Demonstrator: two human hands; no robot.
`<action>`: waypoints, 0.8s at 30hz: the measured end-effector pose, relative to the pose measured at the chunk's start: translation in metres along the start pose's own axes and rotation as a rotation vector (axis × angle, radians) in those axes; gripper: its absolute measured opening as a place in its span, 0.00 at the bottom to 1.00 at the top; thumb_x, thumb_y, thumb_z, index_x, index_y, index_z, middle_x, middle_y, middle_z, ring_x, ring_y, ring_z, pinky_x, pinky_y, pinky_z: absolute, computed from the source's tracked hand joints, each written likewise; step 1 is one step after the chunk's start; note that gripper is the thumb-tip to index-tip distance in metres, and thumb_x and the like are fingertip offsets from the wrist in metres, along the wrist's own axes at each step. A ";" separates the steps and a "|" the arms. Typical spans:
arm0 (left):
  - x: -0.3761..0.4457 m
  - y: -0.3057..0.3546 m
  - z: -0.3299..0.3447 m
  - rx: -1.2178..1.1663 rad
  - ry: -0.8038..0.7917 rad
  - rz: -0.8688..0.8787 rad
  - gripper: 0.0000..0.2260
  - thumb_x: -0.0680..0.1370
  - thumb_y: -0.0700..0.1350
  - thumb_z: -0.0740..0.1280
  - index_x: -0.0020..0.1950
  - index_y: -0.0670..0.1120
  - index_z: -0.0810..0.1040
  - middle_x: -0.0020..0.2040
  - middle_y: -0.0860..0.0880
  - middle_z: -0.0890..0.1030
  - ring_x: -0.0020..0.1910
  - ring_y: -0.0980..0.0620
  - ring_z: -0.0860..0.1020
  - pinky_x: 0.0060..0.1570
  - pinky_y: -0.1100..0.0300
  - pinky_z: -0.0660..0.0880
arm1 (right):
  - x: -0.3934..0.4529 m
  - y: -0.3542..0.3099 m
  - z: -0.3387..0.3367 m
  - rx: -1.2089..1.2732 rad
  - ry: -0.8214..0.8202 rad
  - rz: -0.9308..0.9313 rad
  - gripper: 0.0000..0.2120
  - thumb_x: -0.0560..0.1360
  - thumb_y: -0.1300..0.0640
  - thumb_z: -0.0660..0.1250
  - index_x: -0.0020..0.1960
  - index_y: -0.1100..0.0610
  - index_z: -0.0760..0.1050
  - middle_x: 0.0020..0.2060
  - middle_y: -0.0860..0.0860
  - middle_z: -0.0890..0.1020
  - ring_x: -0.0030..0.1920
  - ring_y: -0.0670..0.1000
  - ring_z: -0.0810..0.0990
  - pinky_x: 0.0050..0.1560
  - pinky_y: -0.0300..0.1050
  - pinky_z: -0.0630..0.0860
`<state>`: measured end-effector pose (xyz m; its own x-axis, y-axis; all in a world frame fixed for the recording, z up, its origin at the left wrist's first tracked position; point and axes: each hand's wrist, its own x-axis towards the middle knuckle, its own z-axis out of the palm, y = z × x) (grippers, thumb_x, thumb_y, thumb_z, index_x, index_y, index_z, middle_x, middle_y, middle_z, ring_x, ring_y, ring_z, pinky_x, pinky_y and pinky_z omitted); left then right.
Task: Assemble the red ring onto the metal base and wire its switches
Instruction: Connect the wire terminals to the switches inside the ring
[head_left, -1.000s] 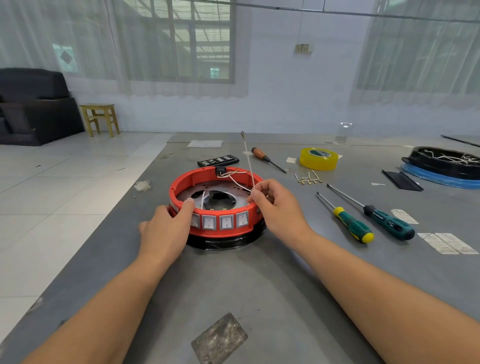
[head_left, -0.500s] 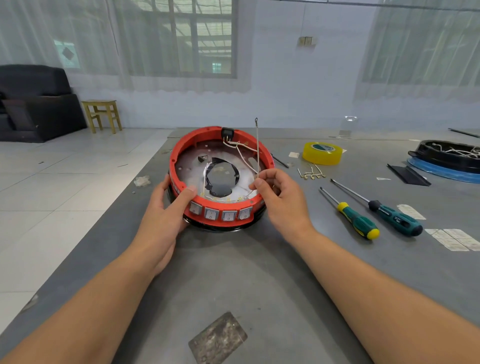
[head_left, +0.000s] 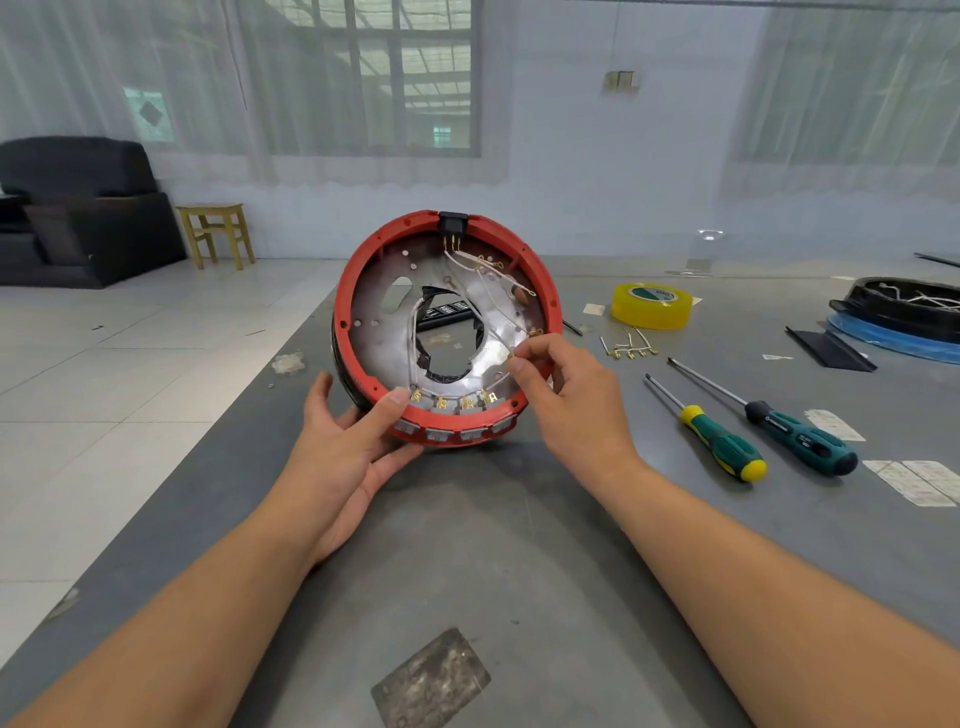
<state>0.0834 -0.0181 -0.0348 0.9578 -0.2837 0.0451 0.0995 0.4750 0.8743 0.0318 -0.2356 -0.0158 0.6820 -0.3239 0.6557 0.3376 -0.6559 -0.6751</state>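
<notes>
Tilted up now from flat, the red ring (head_left: 448, 332) on its metal base (head_left: 395, 332) stands on its edge on the table (head_left: 519, 545), where I see the left hand (head_left: 345, 447) gripping its lower rim and the right hand (head_left: 566, 395) pinching a thin white wire (head_left: 493, 312).

A pale blue wall (head_left: 597, 171) ran behind, with sheer curtains (head_left: 130, 78) over barred windows (head_left: 384, 78) letting in soft daylight. The floor (head_left: 130, 364) was grey tile. At far left stood a black sofa (head_left: 78, 208) — just beside it, a wooden stool (head_left: 215, 234).
</notes>
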 end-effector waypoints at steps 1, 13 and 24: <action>0.002 -0.001 -0.001 -0.021 -0.008 -0.009 0.48 0.70 0.42 0.78 0.83 0.57 0.55 0.65 0.44 0.84 0.57 0.41 0.86 0.47 0.47 0.85 | 0.001 -0.003 -0.001 -0.008 0.030 -0.036 0.06 0.79 0.54 0.70 0.47 0.43 0.79 0.44 0.42 0.81 0.47 0.43 0.81 0.48 0.36 0.77; 0.003 -0.012 -0.005 0.011 -0.113 0.014 0.37 0.67 0.33 0.77 0.69 0.57 0.68 0.66 0.39 0.81 0.58 0.40 0.86 0.50 0.46 0.85 | -0.002 -0.042 0.011 0.200 -0.029 -0.009 0.06 0.74 0.60 0.71 0.46 0.49 0.79 0.38 0.44 0.83 0.37 0.42 0.79 0.40 0.31 0.75; 0.001 -0.009 -0.004 0.070 -0.112 -0.016 0.39 0.67 0.34 0.78 0.74 0.55 0.68 0.64 0.36 0.82 0.56 0.39 0.86 0.49 0.46 0.85 | 0.000 -0.037 0.009 0.117 -0.282 0.114 0.05 0.71 0.62 0.73 0.40 0.53 0.82 0.35 0.40 0.84 0.36 0.40 0.82 0.36 0.29 0.74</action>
<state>0.0848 -0.0192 -0.0446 0.9198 -0.3839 0.0809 0.0919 0.4113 0.9068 0.0251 -0.2051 0.0056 0.8668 -0.1785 0.4656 0.3100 -0.5385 -0.7835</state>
